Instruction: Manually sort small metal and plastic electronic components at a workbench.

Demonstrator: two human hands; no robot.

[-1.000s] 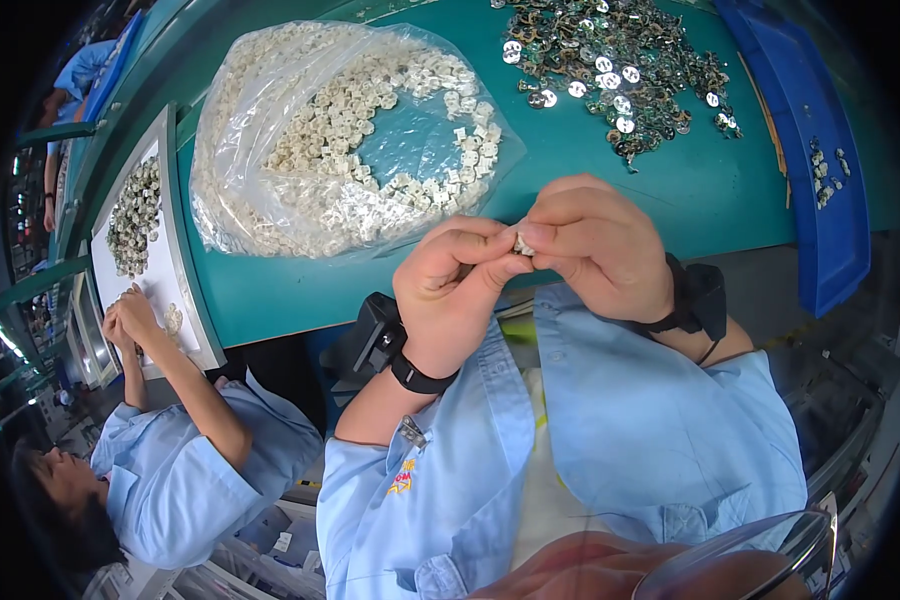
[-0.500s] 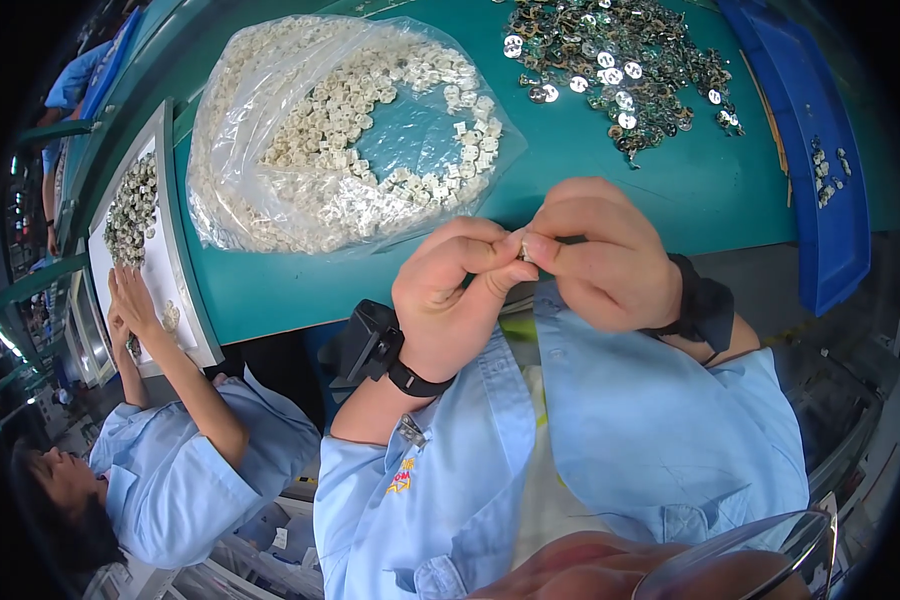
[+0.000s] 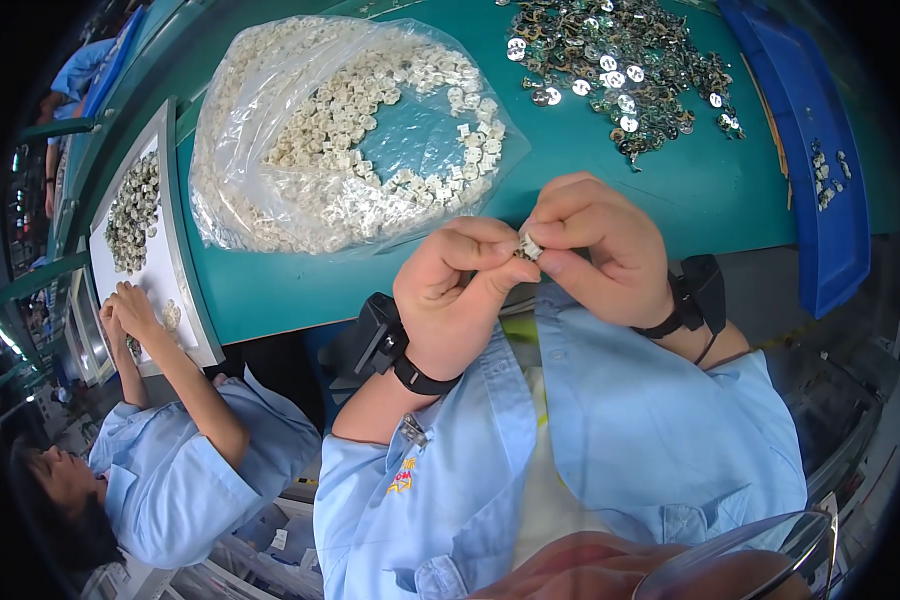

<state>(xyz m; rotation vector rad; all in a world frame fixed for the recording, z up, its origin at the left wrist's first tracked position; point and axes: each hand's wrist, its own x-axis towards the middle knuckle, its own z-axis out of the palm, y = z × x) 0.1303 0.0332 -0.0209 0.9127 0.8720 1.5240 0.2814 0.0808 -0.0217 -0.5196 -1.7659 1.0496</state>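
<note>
My left hand [image 3: 460, 290] and my right hand [image 3: 605, 250] meet at the near edge of the green table, fingertips pinched together. Between them is a small white plastic part [image 3: 530, 248] with a darker bit on its left side, where my left fingers grip. The right thumb and forefinger close on its other side. Just beyond my left hand lies a clear plastic bag [image 3: 270, 160] full of small whitish plastic parts [image 3: 330, 120]. A heap of small shiny metal discs and dark pieces [image 3: 620, 75] lies at the far right of my hands.
A blue tray [image 3: 830, 240] with a few small white parts stands at the right end of the green table [image 3: 260, 300]. On the left, a co-worker's hands [image 3: 130, 315] work over a white tray [image 3: 195, 320] holding a pile of small parts [image 3: 133, 220].
My right fingers have shifted and tilted, so more of the small white part shows between my hands. The co-worker's hands have drawn back from their pile.
</note>
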